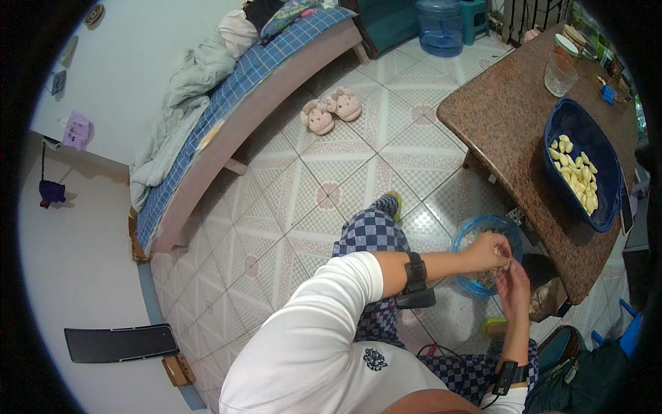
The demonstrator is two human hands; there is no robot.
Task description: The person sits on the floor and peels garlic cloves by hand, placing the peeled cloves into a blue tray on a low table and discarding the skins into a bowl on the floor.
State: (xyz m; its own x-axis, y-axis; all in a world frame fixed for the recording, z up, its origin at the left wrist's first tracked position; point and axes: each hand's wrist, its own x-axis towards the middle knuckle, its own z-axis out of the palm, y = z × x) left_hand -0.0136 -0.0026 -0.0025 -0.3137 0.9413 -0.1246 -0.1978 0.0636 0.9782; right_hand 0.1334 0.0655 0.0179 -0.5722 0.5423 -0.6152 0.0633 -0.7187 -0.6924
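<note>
Over a blue-rimmed bowl [462, 282] on the floor, my left hand [483, 253] and my right hand [513, 287] meet at the fingertips. Pinched between them is a small pale piece, apparently a garlic clove [500, 253], mostly covered by the fingers. Greyish, flaky bits that look like garlic skins [486, 279] lie inside the bowl. To the right, a dark blue plastic basket [558, 111] rests on the brown stone-topped table [496, 108]. Many peeled garlic cloves [579, 176] are heaped in it.
A glass cup [561, 75] and jars stand at the table's far end; a phone [627, 209] lies by the basket. Below the near corner is a container with pale contents [543, 300]. Plush slippers [331, 111] sit on the tiles beside a bed [269, 98].
</note>
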